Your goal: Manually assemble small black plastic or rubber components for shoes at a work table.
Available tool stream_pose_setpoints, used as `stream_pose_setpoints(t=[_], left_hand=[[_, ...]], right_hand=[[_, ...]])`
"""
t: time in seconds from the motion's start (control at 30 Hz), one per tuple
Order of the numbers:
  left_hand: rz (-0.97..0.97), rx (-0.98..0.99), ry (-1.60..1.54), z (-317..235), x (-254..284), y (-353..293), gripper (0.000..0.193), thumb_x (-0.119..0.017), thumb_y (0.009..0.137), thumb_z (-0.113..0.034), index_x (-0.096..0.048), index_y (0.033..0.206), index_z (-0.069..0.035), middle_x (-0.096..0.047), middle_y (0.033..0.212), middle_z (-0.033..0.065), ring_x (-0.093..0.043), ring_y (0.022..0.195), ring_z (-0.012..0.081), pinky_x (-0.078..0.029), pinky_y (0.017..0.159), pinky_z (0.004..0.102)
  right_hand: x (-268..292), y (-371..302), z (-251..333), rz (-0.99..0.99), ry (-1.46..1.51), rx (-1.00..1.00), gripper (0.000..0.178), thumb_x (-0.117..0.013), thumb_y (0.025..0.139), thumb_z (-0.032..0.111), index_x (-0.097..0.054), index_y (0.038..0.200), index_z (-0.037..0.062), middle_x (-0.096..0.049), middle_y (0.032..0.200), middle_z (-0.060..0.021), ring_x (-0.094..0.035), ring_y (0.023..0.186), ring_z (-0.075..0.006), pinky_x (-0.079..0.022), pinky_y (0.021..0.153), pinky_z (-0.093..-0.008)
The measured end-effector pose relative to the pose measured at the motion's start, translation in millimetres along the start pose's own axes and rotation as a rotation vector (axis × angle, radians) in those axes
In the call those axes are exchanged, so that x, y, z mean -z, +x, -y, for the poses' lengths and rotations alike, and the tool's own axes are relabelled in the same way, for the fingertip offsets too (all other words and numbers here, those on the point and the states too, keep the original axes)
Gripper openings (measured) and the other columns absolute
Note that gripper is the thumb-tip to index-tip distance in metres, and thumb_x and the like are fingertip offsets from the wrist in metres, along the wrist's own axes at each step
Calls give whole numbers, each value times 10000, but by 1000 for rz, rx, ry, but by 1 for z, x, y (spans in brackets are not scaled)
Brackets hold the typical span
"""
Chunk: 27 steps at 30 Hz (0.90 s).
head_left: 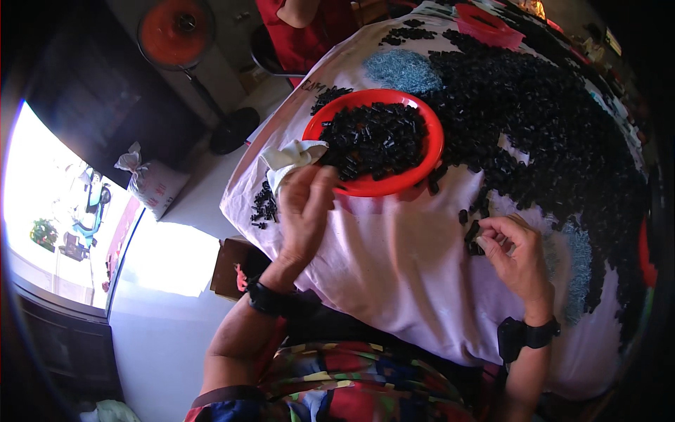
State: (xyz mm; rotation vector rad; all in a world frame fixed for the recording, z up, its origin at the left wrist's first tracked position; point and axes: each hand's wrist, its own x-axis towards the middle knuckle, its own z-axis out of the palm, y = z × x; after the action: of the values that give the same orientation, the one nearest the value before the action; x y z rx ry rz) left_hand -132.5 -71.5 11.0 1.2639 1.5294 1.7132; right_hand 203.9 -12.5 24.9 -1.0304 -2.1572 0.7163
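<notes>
A red plastic basin (431, 158) full of small black parts (376, 133) stands on the cloth-covered table. My left hand (304, 211) is at the basin's near left rim, beside a crumpled white cloth (292, 156). Its fingers are bent and smeared by motion, so whether they hold anything does not show. To the right of the basin, my right hand (519, 253) has thumb and forefinger pinched on a small black part (475, 243). A few more black parts lie close to those fingertips.
Loose black parts (541, 116) are heaped across the table's right and far side, with blue wiry bundles (403, 70) among them. A pink-red basin (489, 28) stands at the back. Beyond the pale tablecloth (394, 260) are a person in red (309, 35), a fan (184, 35) and a sack (158, 186).
</notes>
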Motion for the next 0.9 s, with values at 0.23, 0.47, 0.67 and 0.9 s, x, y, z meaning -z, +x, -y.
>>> stream_pose_setpoints(t=[0.23,0.47,0.67,0.9], left_hand=[[-478,-135,169,44,100,25,238,-581,1054,-240,-652,919,-58,-552,724,-45,-468,634,34,-373,567,213],[-422,56,543,54,117,21,223,-642,953,-208,-715,919,1,-635,732,4,-559,675,74,-445,613,259],[-301,53,495,70,104,31,255,-667,1008,-233,-708,1074,9,-709,894,34,-630,815,77,-492,737,240],[-337,40,150,79,122,32,239,-631,1053,-250,-676,1148,-35,-644,942,-21,-546,827,54,-449,746,213]], right_hand=[[13,2,-5,-159,-47,-6,92,-734,920,76,-724,954,-9,-706,792,-90,-643,657,-158,-474,574,-297],[48,-5,-34,204,-162,-463,178,-717,892,150,-752,931,-20,-735,734,-128,-689,612,-167,-520,608,-310],[38,-5,-26,-45,-118,-239,161,-711,880,153,-761,894,1,-727,718,-149,-718,626,-223,-535,617,-334],[70,-15,-42,15,-542,-501,230,-708,803,202,-693,690,2,-659,675,-210,-666,641,-399,-524,636,-463]])
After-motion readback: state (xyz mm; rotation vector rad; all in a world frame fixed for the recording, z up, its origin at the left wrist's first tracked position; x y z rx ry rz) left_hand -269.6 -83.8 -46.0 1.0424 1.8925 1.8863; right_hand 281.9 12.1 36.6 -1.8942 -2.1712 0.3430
